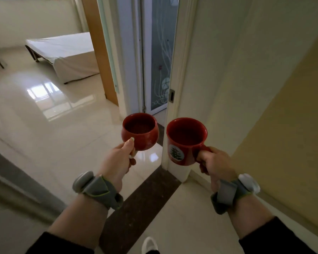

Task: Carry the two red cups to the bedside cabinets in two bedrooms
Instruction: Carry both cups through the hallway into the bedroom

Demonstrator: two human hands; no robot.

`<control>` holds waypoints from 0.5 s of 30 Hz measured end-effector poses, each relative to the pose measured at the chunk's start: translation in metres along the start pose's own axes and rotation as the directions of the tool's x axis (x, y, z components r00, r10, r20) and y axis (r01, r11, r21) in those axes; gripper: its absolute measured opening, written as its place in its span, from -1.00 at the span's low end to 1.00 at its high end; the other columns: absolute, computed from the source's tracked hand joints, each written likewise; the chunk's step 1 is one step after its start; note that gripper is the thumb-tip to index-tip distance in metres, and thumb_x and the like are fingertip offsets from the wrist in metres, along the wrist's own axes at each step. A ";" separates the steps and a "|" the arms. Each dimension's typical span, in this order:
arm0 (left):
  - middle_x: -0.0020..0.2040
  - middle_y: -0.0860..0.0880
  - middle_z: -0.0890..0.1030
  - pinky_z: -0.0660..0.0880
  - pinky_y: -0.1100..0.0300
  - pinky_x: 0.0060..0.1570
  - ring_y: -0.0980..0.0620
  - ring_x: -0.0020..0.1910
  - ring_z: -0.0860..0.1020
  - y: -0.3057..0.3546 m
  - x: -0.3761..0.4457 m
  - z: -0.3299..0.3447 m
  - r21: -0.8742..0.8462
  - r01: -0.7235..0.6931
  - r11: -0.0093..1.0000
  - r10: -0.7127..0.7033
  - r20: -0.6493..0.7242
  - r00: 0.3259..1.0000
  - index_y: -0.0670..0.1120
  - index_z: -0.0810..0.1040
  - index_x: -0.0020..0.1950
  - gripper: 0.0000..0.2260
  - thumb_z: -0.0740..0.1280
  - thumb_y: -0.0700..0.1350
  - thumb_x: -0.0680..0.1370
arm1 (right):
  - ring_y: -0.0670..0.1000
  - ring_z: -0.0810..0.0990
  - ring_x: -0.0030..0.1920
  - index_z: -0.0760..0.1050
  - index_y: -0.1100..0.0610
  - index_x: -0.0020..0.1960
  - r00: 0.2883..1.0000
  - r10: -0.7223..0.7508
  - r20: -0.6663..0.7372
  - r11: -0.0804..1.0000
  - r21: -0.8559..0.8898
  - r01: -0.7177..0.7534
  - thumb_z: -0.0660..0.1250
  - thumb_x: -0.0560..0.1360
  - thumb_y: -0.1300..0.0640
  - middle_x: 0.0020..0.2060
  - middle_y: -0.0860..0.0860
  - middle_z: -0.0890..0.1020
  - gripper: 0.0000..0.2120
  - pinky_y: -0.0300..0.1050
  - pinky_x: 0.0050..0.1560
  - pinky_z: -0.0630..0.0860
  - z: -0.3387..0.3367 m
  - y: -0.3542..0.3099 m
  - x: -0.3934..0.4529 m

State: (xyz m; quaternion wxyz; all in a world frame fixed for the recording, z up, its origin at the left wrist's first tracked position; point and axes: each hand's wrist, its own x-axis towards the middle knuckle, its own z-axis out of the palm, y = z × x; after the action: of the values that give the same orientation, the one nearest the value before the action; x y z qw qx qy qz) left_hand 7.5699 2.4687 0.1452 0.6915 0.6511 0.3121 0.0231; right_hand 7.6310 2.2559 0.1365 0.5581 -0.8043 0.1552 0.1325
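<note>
Two red cups are being carried at chest height, one in each hand, both upright and apart from each other. Left hand [116,162] is gripping the round-bodied cup [139,133] by its handle, fingers [129,143] closed on it with the thumb pressing against the cup's side. Right hand [216,165] is holding the printed cup [186,141] by its handle, fingers curled tight through it. Whether either cup contains liquid cannot be told; the insides are reading dark. Person is standing at a dark threshold strip [140,204] in the floor, with a white door frame [173,107] just beyond the printed cup. A bedroom is opening ahead on the left, with a white-sheeted bed [70,52] well apart; no bedside cabinet is showing yet, so neither cup is delivered. Risks from here, as a judgement: the printed cup is passing near the frame edge and could knock it on a turn; the glossy floor tiles [44,116] look slippery; the two cups could clink if the hands are drifting together.
</note>
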 end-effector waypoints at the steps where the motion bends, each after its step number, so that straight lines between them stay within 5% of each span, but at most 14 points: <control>1: -0.26 -0.09 0.45 0.32 0.22 -0.35 0.05 -0.36 0.35 0.006 0.018 0.001 -0.018 -0.006 1.000 0.006 -0.004 1.000 -0.04 0.50 -0.07 -0.77 0.18 0.09 0.57 | -0.01 0.38 -0.58 0.47 0.12 -0.37 1.000 -0.007 -0.007 1.000 0.001 0.007 0.29 0.41 0.30 -0.59 0.07 0.45 -0.80 -0.18 -0.46 0.32 0.006 -0.008 0.016; 6: -0.23 -0.12 0.47 0.34 0.22 -0.36 0.04 -0.35 0.36 0.037 0.081 0.004 -0.017 0.001 1.000 -0.002 -0.036 0.999 -0.10 0.48 0.15 -0.68 0.19 0.09 0.56 | -0.01 0.42 -0.49 0.46 0.09 -0.30 1.000 -0.018 0.020 1.000 -0.013 0.019 0.30 0.44 0.27 -0.52 0.04 0.49 -0.83 -0.15 -0.47 0.36 0.034 -0.051 0.076; 9: -0.26 -0.11 0.48 0.35 0.24 -0.38 0.06 -0.37 0.37 0.052 0.117 0.004 -0.035 0.005 0.999 -0.008 -0.082 0.997 -0.09 0.47 0.12 -0.71 0.19 0.09 0.57 | 0.02 0.46 -0.40 0.48 0.09 -0.24 0.998 -0.036 0.044 0.999 0.024 0.035 0.29 0.46 0.26 -0.42 0.07 0.52 -0.86 -0.14 -0.40 0.40 0.054 -0.072 0.111; 15: -0.25 -0.13 0.51 0.37 0.22 -0.35 0.04 -0.34 0.40 0.077 0.184 -0.003 -0.031 0.000 1.000 -0.005 -0.184 0.983 -0.08 0.48 0.14 -0.69 0.18 0.11 0.57 | 0.05 0.43 -0.46 0.51 0.12 -0.32 0.987 -0.134 0.094 0.990 0.052 0.129 0.28 0.40 0.30 -0.54 0.05 0.49 -0.83 -0.11 -0.39 0.34 0.093 -0.117 0.176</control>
State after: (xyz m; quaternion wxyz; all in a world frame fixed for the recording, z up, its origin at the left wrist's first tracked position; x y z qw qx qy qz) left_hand 7.7459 2.5638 0.1421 0.6697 0.6351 0.3750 0.0871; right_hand 7.8352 2.3632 0.1370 0.5907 -0.7925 0.0775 0.1306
